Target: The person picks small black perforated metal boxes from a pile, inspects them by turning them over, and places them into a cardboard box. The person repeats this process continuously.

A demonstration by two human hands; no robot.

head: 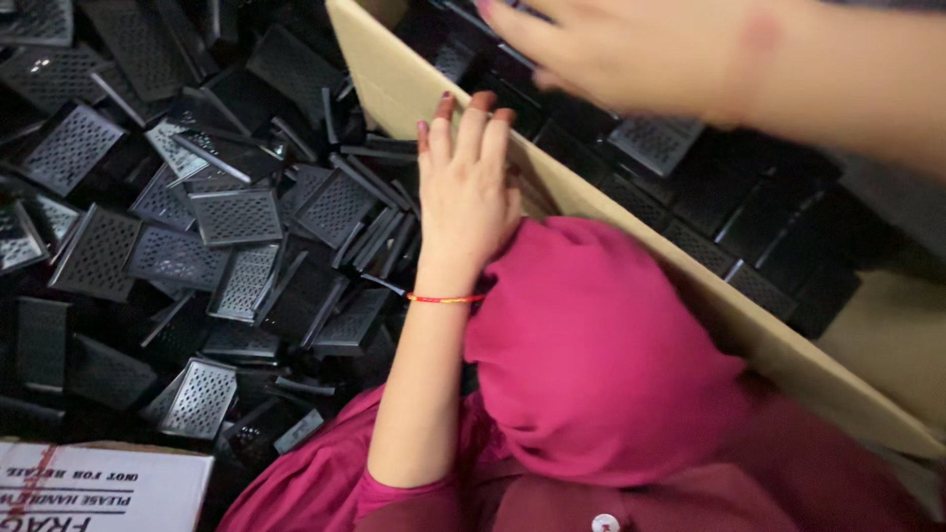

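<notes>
Black perforated plastic panels (236, 217) lie heaped just left of the left hand (465, 187), whose grip is flat and unclenched on the cardboard divider (394, 89). The right hand (631, 49) hovers blurred, fingers spread, empty. They look light, stiff, best pinched by their edges.
</notes>
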